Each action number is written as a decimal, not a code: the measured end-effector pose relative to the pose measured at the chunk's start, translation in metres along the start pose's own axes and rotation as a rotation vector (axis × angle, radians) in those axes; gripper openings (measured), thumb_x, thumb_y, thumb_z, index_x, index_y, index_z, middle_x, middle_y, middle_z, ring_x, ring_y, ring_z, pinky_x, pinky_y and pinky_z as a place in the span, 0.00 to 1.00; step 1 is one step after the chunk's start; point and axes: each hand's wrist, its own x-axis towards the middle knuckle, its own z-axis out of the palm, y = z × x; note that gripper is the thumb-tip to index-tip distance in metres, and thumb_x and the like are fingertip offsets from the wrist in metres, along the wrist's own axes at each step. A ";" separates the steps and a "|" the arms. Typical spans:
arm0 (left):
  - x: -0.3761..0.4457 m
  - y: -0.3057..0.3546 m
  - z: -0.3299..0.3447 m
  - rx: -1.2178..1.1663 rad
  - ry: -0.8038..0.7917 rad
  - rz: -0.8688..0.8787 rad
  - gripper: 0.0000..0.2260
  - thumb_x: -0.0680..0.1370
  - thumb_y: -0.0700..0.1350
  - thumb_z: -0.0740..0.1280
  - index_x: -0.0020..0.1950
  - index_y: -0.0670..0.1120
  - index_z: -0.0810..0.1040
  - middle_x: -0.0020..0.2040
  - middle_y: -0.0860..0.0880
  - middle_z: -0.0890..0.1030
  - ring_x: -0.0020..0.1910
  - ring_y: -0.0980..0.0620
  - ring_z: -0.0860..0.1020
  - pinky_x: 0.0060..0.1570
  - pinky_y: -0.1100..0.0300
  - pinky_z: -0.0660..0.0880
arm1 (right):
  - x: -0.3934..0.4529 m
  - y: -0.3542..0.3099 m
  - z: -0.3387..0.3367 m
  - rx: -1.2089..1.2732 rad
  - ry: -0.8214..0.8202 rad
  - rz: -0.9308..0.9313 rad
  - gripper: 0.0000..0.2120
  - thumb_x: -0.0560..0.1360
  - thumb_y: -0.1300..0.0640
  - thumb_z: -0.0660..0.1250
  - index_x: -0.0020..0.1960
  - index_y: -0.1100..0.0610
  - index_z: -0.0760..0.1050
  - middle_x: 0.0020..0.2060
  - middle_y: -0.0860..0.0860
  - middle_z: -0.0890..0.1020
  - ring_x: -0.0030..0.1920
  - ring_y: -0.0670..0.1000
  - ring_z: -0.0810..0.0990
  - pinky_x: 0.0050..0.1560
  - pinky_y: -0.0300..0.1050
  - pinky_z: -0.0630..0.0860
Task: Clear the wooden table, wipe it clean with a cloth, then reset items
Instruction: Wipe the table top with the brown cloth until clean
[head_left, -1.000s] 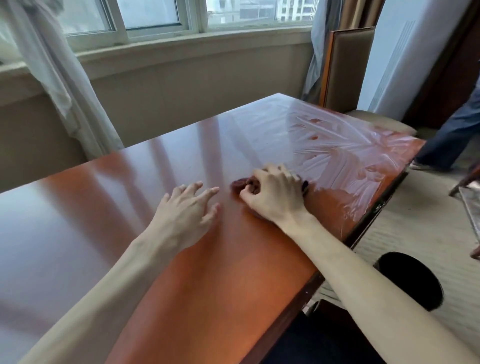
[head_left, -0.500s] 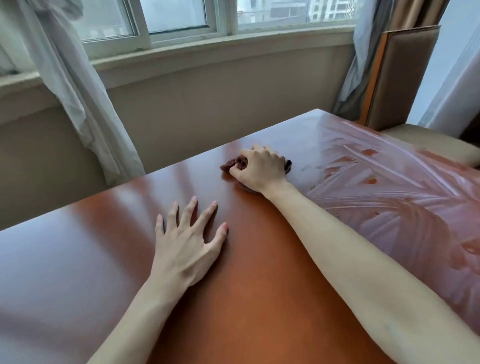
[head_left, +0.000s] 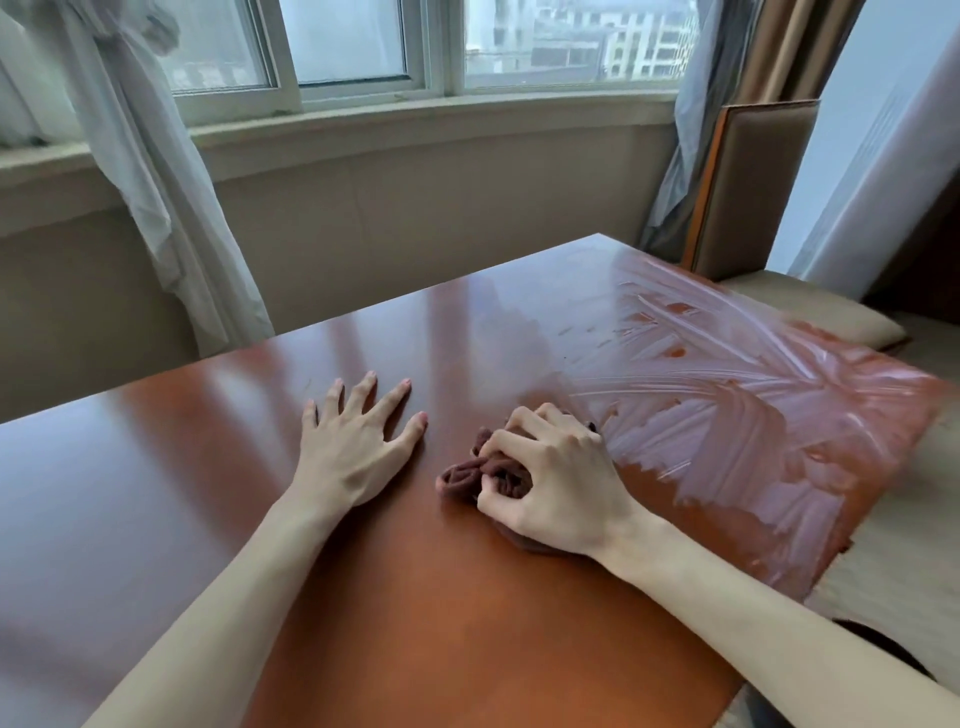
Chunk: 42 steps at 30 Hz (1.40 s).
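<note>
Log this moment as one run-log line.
phase: wiping | right hand: gripping bunched brown cloth on wooden table | left hand: flat, fingers spread | wet streaks: right side

Both of your bare forearms reach forward from the bottom of the view. Your left hand (head_left: 353, 447) lies flat, palm down, with its fingers (head_left: 363, 392) spread and pointing away from you and the thumb angled out to the right. Your right hand (head_left: 556, 488) sits just beside it, knuckles up, fingers curled inward and bunched in a tight grip, wrist bent slightly.
</note>
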 end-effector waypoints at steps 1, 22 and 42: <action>0.000 0.000 0.000 -0.002 0.003 -0.003 0.32 0.75 0.73 0.44 0.79 0.68 0.54 0.82 0.53 0.54 0.81 0.43 0.50 0.78 0.41 0.46 | 0.003 0.001 0.000 -0.004 -0.007 0.001 0.12 0.69 0.40 0.65 0.45 0.46 0.82 0.43 0.44 0.79 0.46 0.51 0.77 0.48 0.45 0.75; -0.002 0.005 -0.007 -0.002 -0.017 -0.034 0.31 0.75 0.73 0.42 0.79 0.70 0.51 0.82 0.57 0.52 0.81 0.47 0.47 0.79 0.44 0.44 | 0.217 0.083 0.102 -0.138 -0.072 0.283 0.15 0.73 0.39 0.66 0.52 0.48 0.82 0.51 0.52 0.80 0.55 0.61 0.77 0.47 0.49 0.65; 0.093 -0.001 0.011 -0.005 0.036 -0.046 0.33 0.74 0.72 0.40 0.80 0.68 0.52 0.82 0.50 0.54 0.81 0.45 0.49 0.78 0.41 0.45 | 0.234 0.095 0.115 -0.143 -0.022 0.231 0.15 0.72 0.39 0.65 0.49 0.48 0.81 0.48 0.51 0.80 0.53 0.60 0.78 0.44 0.48 0.64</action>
